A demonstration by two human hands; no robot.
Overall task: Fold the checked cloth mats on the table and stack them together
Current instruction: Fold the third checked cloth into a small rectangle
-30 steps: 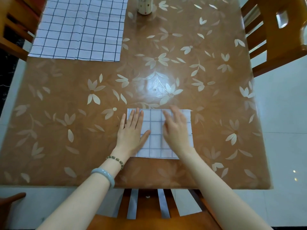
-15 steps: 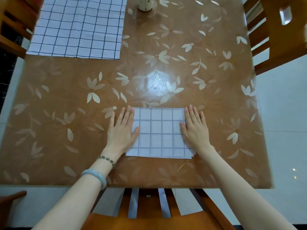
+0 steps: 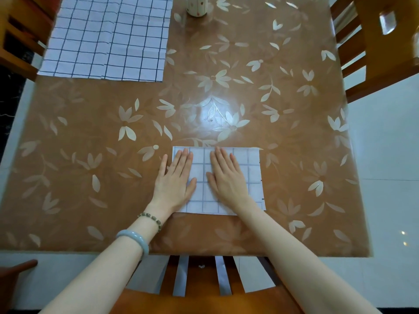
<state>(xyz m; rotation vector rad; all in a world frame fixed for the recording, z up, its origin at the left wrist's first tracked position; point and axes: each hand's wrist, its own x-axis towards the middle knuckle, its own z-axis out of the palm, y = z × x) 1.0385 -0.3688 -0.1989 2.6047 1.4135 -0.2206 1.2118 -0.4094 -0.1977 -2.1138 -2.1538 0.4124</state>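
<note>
Two bare hands lie flat on a folded checked cloth mat (image 3: pixel 226 177) near the front edge of a brown table (image 3: pixel 90 177) patterned with pale flowers and leaves. The left hand (image 3: pixel 174 180) is laid palm down over the mat's left edge, its fingers (image 3: pixel 181 159) extended and close together, gripping nothing; the thumb points right across the cloth and the outermost finger reaches onto the table. The right hand (image 3: pixel 226 177) rests palm down on the middle of the same mat, fingers (image 3: pixel 223 158) likewise straight and slightly spread, pressing rather than grasping. A beaded bracelet (image 3: pixel 150 219) and a pale blue bangle (image 3: pixel 135 240) circle the left wrist. A second, larger checked cloth mat (image 3: pixel 108 37) with darker grid lines lies unfolded at the table's far left corner, well apart from the hands, with creases showing across it. Just beside its right edge stands a white cup (image 3: pixel 196 6) with small spots, cut off by the top of the frame so its contents cannot be seen. Wooden chairs (image 3: pixel 374 53) stand at the table's sides and near edge.
</note>
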